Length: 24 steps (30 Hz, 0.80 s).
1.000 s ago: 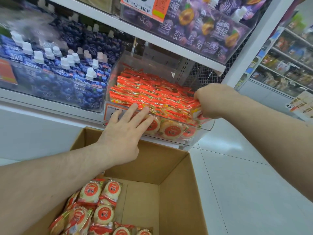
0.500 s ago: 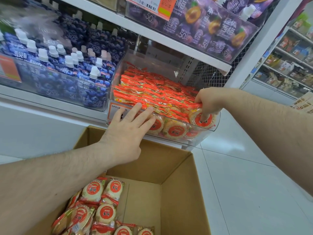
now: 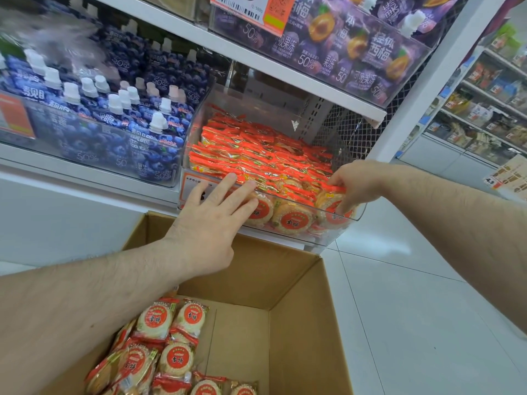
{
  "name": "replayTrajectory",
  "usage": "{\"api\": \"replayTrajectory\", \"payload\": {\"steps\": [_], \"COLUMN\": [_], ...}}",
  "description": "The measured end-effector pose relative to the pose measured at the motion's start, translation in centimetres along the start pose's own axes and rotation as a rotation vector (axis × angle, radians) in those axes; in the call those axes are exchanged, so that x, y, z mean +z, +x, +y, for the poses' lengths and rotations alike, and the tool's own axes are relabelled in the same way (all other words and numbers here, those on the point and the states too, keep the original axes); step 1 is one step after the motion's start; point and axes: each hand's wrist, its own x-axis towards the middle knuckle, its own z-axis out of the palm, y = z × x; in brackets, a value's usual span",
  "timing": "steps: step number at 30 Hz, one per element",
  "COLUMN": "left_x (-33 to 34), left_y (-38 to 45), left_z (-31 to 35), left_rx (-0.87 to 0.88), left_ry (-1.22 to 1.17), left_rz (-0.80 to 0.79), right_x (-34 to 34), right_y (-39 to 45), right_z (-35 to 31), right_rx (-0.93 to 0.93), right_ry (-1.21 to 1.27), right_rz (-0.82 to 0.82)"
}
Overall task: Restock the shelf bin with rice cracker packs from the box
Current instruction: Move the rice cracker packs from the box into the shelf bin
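Several rice cracker packs [image 3: 171, 354] lie loose in the near left corner of the cardboard box [image 3: 302, 323], which stands open on the white floor [image 3: 413, 295]; the box's right half shows bare cardboard bottom. Both forearms reach over the box toward the shelf. Beyond the box's far edge, the left hand [image 3: 208, 226] lies with straight, spread fingers flat against the clear front wall of the shelf bin [image 3: 322, 236], its fingertips at the bin's top rim and partly covering an orange price label [image 3: 196, 185]. At the bin's right front corner, the right hand [image 3: 356, 186] curls its fingers down inside the rim and pinches one round pack [image 3: 330, 208] standing against the front wall. More packs [image 3: 265, 161] fill the bin in upright rows, their red sealed edges on top, and round cracker faces show through the front wall between the two hands. Left of the bin stands another clear bin of blue spouted pouches [image 3: 119, 121]. On the shelf above, purple plum pouches [image 3: 356, 52] sit behind an orange tag [image 3: 256, 10]. Far right, another aisle's shelves [image 3: 484, 104] are blurred.
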Motion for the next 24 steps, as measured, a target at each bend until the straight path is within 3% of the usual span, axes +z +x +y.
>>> {"api": "replayTrajectory", "payload": {"steps": [7, 14, 21, 24], "left_x": [0.2, 0.4, -0.4, -1.6], "left_y": [0.1, 0.1, -0.1, 0.3], "left_z": [-0.1, -0.1, -0.1, -0.2], "left_rx": [0.009, 0.012, 0.007, 0.043], "left_ry": [0.021, 0.025, 0.013, -0.022], "left_rz": [0.001, 0.005, 0.008, 0.116], "right_x": [-1.2, -1.5, -1.1, -0.8], "right_y": [0.3, 0.7, 0.7, 0.0], "right_z": [-0.4, -0.5, -1.0, -0.9], "right_rx": [0.017, 0.021, 0.014, -0.008], "right_ry": [0.015, 0.038, 0.03, 0.019], "right_rz": [0.03, -0.093, -0.082, -0.019]}}
